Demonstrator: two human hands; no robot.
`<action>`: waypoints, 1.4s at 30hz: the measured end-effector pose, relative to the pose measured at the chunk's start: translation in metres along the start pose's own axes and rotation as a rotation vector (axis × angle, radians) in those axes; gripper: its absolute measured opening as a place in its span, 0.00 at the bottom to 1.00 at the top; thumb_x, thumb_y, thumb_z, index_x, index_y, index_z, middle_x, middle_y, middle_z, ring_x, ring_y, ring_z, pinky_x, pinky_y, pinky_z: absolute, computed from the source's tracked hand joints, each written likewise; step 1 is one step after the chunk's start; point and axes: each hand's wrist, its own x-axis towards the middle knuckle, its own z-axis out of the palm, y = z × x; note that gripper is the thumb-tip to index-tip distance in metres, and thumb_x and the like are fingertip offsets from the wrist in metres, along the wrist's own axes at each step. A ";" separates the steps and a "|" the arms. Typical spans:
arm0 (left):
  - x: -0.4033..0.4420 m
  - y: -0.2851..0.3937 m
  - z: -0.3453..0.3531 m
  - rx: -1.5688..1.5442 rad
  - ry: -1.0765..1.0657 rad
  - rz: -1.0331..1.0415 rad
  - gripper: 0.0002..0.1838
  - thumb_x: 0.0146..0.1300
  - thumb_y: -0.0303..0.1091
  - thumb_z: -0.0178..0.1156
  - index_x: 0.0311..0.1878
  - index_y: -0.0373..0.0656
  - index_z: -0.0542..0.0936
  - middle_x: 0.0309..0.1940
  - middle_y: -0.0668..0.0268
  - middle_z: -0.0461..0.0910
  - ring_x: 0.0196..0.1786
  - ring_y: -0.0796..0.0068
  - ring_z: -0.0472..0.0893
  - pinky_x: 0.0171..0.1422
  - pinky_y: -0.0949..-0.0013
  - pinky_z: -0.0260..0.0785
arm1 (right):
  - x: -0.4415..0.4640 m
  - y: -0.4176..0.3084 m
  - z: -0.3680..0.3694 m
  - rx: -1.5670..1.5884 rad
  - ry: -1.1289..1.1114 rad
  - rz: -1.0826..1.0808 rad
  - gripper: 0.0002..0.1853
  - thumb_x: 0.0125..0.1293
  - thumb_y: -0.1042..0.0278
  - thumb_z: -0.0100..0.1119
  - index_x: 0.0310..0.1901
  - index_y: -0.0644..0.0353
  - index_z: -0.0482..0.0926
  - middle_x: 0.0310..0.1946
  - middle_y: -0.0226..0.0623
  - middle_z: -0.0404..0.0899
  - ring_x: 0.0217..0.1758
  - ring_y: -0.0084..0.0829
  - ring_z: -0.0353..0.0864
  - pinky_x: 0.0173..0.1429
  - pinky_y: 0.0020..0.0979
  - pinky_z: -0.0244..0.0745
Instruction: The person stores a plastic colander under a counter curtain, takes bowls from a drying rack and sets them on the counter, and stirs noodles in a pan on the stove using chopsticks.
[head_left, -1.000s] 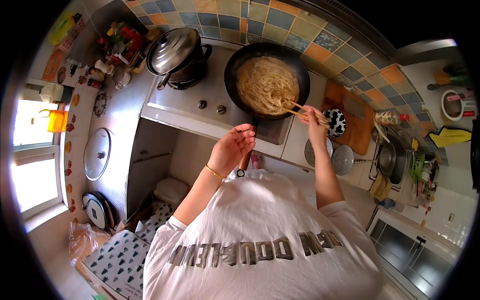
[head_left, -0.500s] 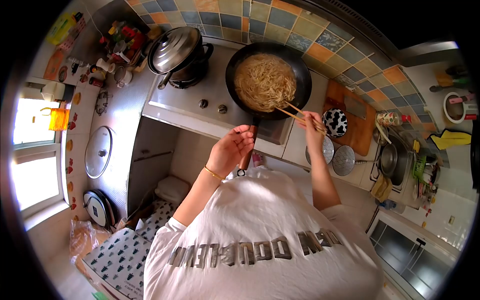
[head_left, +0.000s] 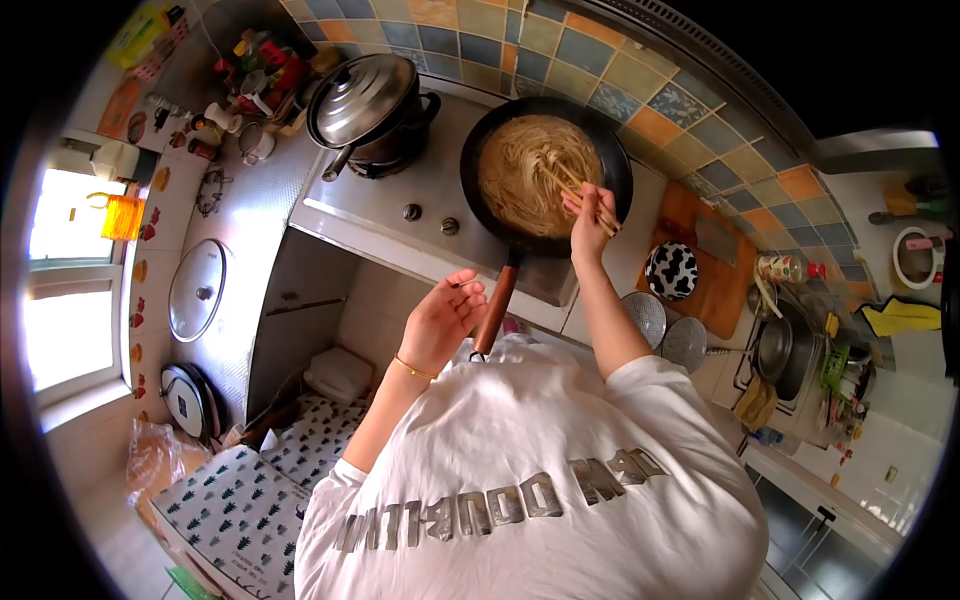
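Note:
A dark wok (head_left: 618, 185) holding noodles (head_left: 525, 165) in brown liquid sits on the right side of the stove. My right hand (head_left: 592, 215) grips a pair of wooden chopsticks (head_left: 566, 186), whose tips are in the noodles near the middle. Palm up and fingers loosely spread, my left hand (head_left: 445, 318) is beside the wok's wooden handle (head_left: 495, 312) and holds nothing.
A lidded pot (head_left: 365, 105) stands on the stove's left (head_left: 310, 200). To the right are a wooden cutting board (head_left: 715, 285), a cow-patterned bowl (head_left: 671, 271), two wire strainers (head_left: 685, 342) and a sink (head_left: 795, 365). A glass lid (head_left: 198, 292) leans at the left.
My right hand has moved up and left over the wok, bringing the chopstick tips from the noodles' lower right edge to their middle. My left hand has shifted slightly down, away from the handle.

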 end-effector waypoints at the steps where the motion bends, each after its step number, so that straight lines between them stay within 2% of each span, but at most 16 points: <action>1: -0.001 0.000 0.000 -0.001 0.007 0.007 0.14 0.72 0.33 0.43 0.56 0.38 0.69 0.46 0.62 0.74 0.50 0.70 0.74 0.61 0.68 0.68 | 0.004 -0.005 0.000 0.007 -0.009 -0.026 0.13 0.74 0.64 0.45 0.42 0.68 0.69 0.39 0.44 0.76 0.41 0.36 0.85 0.46 0.29 0.82; 7: 0.003 -0.001 0.003 0.013 0.024 0.005 0.14 0.71 0.33 0.44 0.56 0.39 0.69 0.46 0.63 0.74 0.51 0.70 0.74 0.61 0.68 0.68 | 0.028 -0.004 0.011 -0.023 -0.085 -0.117 0.12 0.75 0.65 0.45 0.46 0.67 0.70 0.40 0.42 0.76 0.43 0.35 0.84 0.47 0.29 0.80; 11: 0.007 -0.004 0.006 0.027 0.013 -0.018 0.14 0.71 0.33 0.44 0.56 0.39 0.69 0.47 0.63 0.74 0.51 0.70 0.74 0.62 0.67 0.67 | 0.023 0.011 0.017 -0.139 -0.158 -0.098 0.09 0.74 0.69 0.46 0.47 0.66 0.67 0.38 0.40 0.75 0.40 0.34 0.85 0.43 0.27 0.80; 19: 0.013 -0.008 0.007 0.022 -0.033 -0.077 0.14 0.70 0.32 0.44 0.56 0.40 0.69 0.47 0.63 0.74 0.52 0.70 0.74 0.63 0.67 0.66 | -0.027 0.002 -0.023 -0.194 -0.196 0.028 0.09 0.74 0.70 0.44 0.46 0.67 0.69 0.35 0.42 0.78 0.40 0.33 0.86 0.44 0.26 0.80; 22: 0.014 -0.009 0.011 0.018 -0.012 -0.101 0.15 0.67 0.28 0.44 0.56 0.40 0.69 0.46 0.63 0.76 0.50 0.71 0.75 0.60 0.68 0.68 | -0.042 -0.018 -0.037 -0.179 -0.222 0.095 0.09 0.73 0.70 0.45 0.46 0.68 0.70 0.35 0.41 0.78 0.39 0.33 0.85 0.44 0.26 0.80; 30: 0.014 -0.012 0.010 0.053 -0.040 -0.132 0.14 0.68 0.29 0.44 0.55 0.40 0.69 0.47 0.63 0.75 0.51 0.70 0.75 0.62 0.67 0.67 | -0.055 -0.067 -0.074 -0.249 -0.218 0.263 0.08 0.71 0.72 0.48 0.42 0.68 0.74 0.35 0.40 0.80 0.36 0.31 0.86 0.38 0.24 0.80; 34: 0.012 -0.013 0.008 0.058 -0.044 -0.134 0.14 0.69 0.29 0.44 0.55 0.40 0.70 0.47 0.63 0.75 0.52 0.70 0.74 0.63 0.66 0.67 | -0.048 -0.121 -0.070 -0.491 -0.178 0.105 0.07 0.70 0.72 0.49 0.41 0.66 0.77 0.33 0.39 0.82 0.34 0.28 0.86 0.36 0.24 0.79; 36: 0.010 -0.013 0.006 0.056 -0.034 -0.131 0.14 0.69 0.30 0.43 0.55 0.40 0.70 0.47 0.63 0.75 0.52 0.70 0.74 0.63 0.66 0.67 | -0.041 -0.124 -0.077 -0.473 -0.180 0.022 0.10 0.71 0.69 0.50 0.43 0.66 0.78 0.34 0.40 0.83 0.35 0.28 0.86 0.40 0.24 0.80; 38: 0.008 -0.013 0.005 0.048 -0.025 -0.126 0.14 0.69 0.30 0.43 0.55 0.40 0.70 0.47 0.63 0.75 0.52 0.69 0.74 0.63 0.66 0.67 | -0.031 -0.118 -0.083 -0.417 -0.161 0.011 0.12 0.72 0.68 0.49 0.46 0.66 0.79 0.35 0.40 0.83 0.38 0.29 0.86 0.43 0.24 0.79; 42: 0.003 -0.011 0.005 0.047 -0.009 -0.104 0.14 0.70 0.31 0.43 0.56 0.40 0.69 0.47 0.63 0.75 0.51 0.69 0.74 0.62 0.66 0.67 | -0.026 -0.088 -0.091 -0.415 -0.167 0.130 0.14 0.73 0.67 0.47 0.50 0.66 0.77 0.37 0.42 0.82 0.39 0.30 0.85 0.44 0.25 0.79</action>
